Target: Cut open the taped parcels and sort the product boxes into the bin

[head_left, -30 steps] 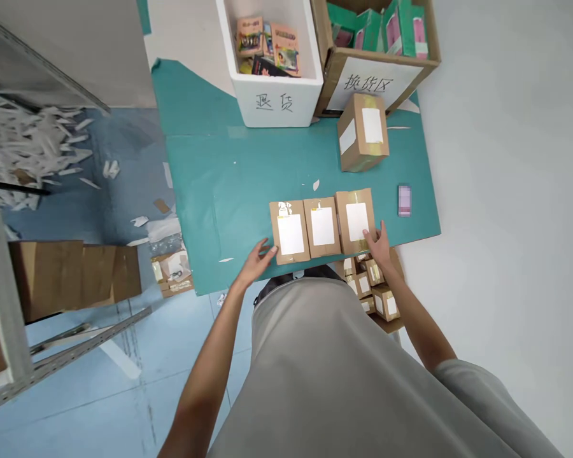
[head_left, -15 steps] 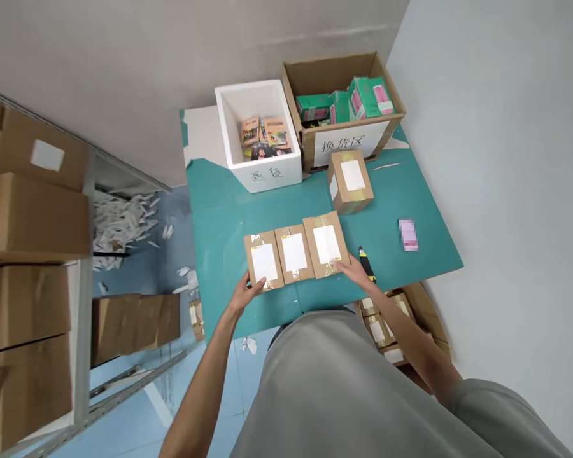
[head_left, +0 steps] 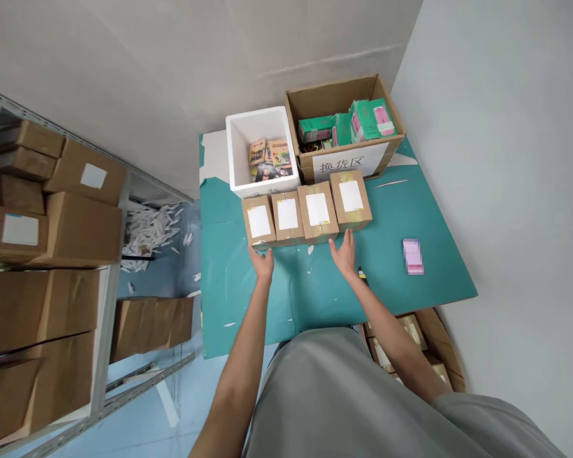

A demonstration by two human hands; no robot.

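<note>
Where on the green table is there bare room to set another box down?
Bare: the near strip of table, this side of the left hand and right hand; also between the box row and the pink item. Crowded: the far side, where the row stands before the white bin and carton.

Four labelled cardboard boxes (head_left: 305, 213) abreast

The pink thing (head_left: 413, 256) on the table (head_left: 391, 216) was blurred beyond telling. The row of four parcels (head_left: 305, 213) hid most of the writing on the front of the white foam box (head_left: 258, 127). A dark tool (head_left: 361, 274) with a yellow mark lay half under the wrist of the right hand (head_left: 344, 253). The carton (head_left: 446, 362) below the table was partly covered by that forearm and the table's edge. The shelf (head_left: 104, 337) ran off the left edge.
</note>
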